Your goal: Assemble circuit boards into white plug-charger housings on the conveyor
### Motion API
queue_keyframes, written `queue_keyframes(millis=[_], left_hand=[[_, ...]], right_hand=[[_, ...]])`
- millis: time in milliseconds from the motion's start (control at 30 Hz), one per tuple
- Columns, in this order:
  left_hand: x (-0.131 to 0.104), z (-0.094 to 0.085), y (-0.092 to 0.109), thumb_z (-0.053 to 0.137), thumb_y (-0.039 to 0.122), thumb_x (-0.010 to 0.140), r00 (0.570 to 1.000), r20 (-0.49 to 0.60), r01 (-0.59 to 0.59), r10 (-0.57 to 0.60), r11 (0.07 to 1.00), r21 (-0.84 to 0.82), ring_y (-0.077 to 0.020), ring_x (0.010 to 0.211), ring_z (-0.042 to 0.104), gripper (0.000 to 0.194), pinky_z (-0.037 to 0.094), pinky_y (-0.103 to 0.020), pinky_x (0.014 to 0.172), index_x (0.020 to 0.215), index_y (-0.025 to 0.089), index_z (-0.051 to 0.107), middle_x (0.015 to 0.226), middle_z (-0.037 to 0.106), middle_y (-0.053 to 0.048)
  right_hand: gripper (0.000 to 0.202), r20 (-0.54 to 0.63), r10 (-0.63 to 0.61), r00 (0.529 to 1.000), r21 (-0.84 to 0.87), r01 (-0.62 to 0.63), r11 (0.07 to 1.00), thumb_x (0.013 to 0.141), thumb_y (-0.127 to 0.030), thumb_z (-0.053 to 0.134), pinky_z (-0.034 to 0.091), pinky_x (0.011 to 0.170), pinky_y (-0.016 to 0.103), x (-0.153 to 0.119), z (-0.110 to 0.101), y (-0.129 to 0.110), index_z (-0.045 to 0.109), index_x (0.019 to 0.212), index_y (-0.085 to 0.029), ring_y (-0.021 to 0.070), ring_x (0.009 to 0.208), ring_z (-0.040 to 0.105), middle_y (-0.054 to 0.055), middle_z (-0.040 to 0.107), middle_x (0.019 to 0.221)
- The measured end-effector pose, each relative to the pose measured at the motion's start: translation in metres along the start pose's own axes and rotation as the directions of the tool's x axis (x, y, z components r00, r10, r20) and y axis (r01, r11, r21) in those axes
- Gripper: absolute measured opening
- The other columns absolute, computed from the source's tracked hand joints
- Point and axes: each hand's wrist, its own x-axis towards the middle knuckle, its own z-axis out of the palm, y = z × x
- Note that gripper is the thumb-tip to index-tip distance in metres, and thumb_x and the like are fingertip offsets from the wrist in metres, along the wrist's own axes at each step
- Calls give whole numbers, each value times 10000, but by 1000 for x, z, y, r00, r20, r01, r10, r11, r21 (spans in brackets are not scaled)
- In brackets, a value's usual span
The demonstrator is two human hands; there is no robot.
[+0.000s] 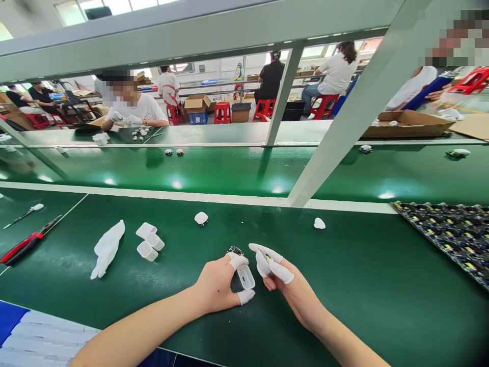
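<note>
My left hand [217, 280], with white finger cots on its fingertips, is closed around a small white plastic housing [247, 278] whose open side faces right. A small dark electronic part [235, 250] shows just beyond its fingers; whether the hand touches it I cannot tell. Beside it, my right hand [280, 275], also in finger cots, pinches a small part with a yellow spot [268, 258], mostly hidden by the fingers. Left of my hands stand several white plastic housings [150, 240]. A white assembled piece [201, 218] and another white piece [319, 223] lie farther back.
A crumpled white bag [108, 250] and red-black pliers [30, 242] lie at left. On the right is a panel of circuit boards [451, 237]. A slanted metal post [344, 107] rises before the green conveyor belt [229, 171]. Across it, a person [139, 109] works with gloved hands.
</note>
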Motion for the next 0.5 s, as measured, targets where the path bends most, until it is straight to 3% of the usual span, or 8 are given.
queue_keyframes(millis=[100,200,367,500], left_hand=[[0,0,-1,649,381,710,1000,-5,-23,23,1000,-1,-169,707,622,507,539,-297,672,1174,212,532,944,642,-44],[0,1,-2,643,380,711,999,-16,-33,33,999,-7,-164,695,613,499,539,-297,682,1168,206,542,926,639,-44],[0,1,-2,630,358,708,999,-26,-43,43,999,-11,-160,692,610,510,544,-300,697,1186,208,537,932,643,-48],[-1,1,1,572,279,719,996,-52,-67,66,998,-21,-171,710,618,527,554,-310,696,1235,178,521,961,645,-70]], right_hand=[[406,64,40,997,-63,-36,997,740,-523,679,274,529,256,2,-1,-3,667,929,-164,89,520,251,-55,365,564],[443,50,126,991,36,-128,991,774,-599,594,293,494,255,5,-1,-3,626,707,-162,83,462,268,-52,360,491],[410,9,164,986,262,-161,952,801,-582,569,485,674,312,11,-4,-2,644,836,-180,142,588,534,32,614,690],[400,-25,178,984,280,-164,946,838,-563,533,501,744,336,14,-6,-1,652,863,-181,171,681,604,61,651,783]])
